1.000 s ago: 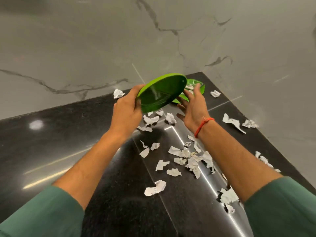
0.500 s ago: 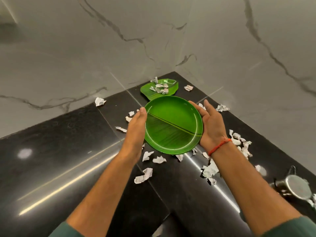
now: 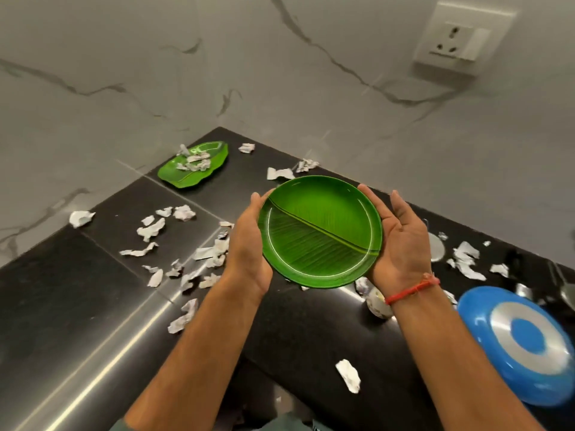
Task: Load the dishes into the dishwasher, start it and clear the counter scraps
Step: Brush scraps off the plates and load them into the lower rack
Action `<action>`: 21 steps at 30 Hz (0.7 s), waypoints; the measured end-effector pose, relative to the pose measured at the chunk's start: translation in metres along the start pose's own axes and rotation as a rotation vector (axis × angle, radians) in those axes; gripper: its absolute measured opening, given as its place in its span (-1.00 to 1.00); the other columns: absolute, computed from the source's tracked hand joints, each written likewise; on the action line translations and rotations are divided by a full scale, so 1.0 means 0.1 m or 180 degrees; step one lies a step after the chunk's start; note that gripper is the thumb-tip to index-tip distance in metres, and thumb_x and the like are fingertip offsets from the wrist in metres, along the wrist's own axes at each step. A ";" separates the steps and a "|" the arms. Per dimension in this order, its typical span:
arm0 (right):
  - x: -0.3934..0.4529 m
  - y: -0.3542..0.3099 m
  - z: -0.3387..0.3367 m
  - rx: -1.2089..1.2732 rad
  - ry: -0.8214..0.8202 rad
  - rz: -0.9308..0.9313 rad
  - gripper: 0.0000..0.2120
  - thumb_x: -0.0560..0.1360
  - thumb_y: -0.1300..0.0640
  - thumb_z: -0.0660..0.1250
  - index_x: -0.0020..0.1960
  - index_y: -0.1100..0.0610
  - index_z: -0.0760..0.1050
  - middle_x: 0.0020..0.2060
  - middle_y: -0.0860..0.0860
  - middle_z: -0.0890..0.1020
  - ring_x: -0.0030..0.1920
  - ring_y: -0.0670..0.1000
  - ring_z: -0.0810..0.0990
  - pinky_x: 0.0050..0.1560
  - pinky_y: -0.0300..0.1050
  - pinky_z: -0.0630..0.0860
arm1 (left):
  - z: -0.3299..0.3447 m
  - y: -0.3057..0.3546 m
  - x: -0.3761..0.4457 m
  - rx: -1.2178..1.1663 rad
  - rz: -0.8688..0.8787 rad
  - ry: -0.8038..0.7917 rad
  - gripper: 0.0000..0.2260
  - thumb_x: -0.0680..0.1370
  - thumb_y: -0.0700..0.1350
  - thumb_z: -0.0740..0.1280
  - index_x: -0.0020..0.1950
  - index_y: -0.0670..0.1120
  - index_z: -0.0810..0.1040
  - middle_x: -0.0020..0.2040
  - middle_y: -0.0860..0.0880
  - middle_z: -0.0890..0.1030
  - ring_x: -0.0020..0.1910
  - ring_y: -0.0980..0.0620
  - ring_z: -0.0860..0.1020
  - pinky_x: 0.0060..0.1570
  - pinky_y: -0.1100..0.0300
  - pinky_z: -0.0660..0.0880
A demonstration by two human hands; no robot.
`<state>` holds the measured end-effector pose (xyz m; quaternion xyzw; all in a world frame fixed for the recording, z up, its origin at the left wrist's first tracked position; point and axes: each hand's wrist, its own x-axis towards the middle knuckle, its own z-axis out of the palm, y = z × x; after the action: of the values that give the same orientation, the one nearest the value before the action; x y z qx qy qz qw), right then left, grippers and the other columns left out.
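Between my two hands, a round green plate [image 3: 317, 231] with a banana-leaf pattern hangs level above the black counter [image 3: 77, 306], its top bare. My left hand [image 3: 245, 244] grips its left rim, thumb on the edge and fingers hidden underneath. My right hand [image 3: 401, 241] presses its open palm against the right rim, fingers straight. In the far corner a second, leaf-shaped green plate [image 3: 183, 178] carries several paper scraps [image 3: 196, 161]. Many torn white paper scraps [image 3: 149, 230] are scattered over the counter.
A blue plate [image 3: 485, 325] with a silver ring lies at the right edge. A small pale cup [image 3: 378, 303] sits under my right wrist and steel items [image 3: 435, 248] behind my right hand. Marble walls meet at the corner, with a wall socket [image 3: 457, 38].
The plate went from tilted on edge over the corner plate to level and nearer to me. The view swung right, bringing the blue plate and socket into sight.
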<state>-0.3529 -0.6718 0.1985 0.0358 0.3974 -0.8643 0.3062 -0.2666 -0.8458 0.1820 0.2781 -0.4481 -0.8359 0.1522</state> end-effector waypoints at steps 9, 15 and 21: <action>-0.56 -0.47 -0.46 0.0201 0.0706 -0.0814 -0.54 0.66 -0.09 0.13 0.41 0.16 0.48 0.23 0.13 0.66 0.23 0.18 0.64 0.34 0.28 0.46 | 0.79 -0.25 -0.12 -0.0089 -0.0249 -0.0755 -0.67 0.71 0.09 0.15 0.21 0.00 0.66 0.19 -0.09 0.69 0.26 -0.17 0.61 0.32 -0.24 0.49; -0.85 -0.62 -0.64 0.0397 0.1264 -0.1412 -0.54 0.66 -0.09 0.16 0.41 0.15 0.49 0.22 0.13 0.66 0.21 0.18 0.65 0.31 0.28 0.49 | 1.26 -0.38 -0.13 0.0024 -0.0621 -0.1488 -0.75 0.67 0.01 0.20 0.05 -0.02 0.67 0.00 -0.08 0.68 0.07 -0.12 0.62 0.28 -0.24 0.51; -1.17 -0.64 -0.81 0.0630 0.1884 -0.1943 -0.56 0.63 -0.11 0.21 0.37 0.13 0.53 0.21 0.14 0.67 0.24 0.19 0.63 0.35 0.28 0.46 | 1.60 -0.57 -0.20 0.0233 -0.1025 -0.2118 -0.80 0.63 -0.04 0.28 0.06 -0.06 0.68 -0.01 -0.12 0.67 0.01 -0.13 0.64 0.21 -0.20 0.56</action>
<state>-0.3086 -0.5237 0.2211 0.1920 0.3757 -0.9016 -0.0952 -0.3477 -0.6978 0.2117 0.0633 -0.4531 -0.8772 -0.1453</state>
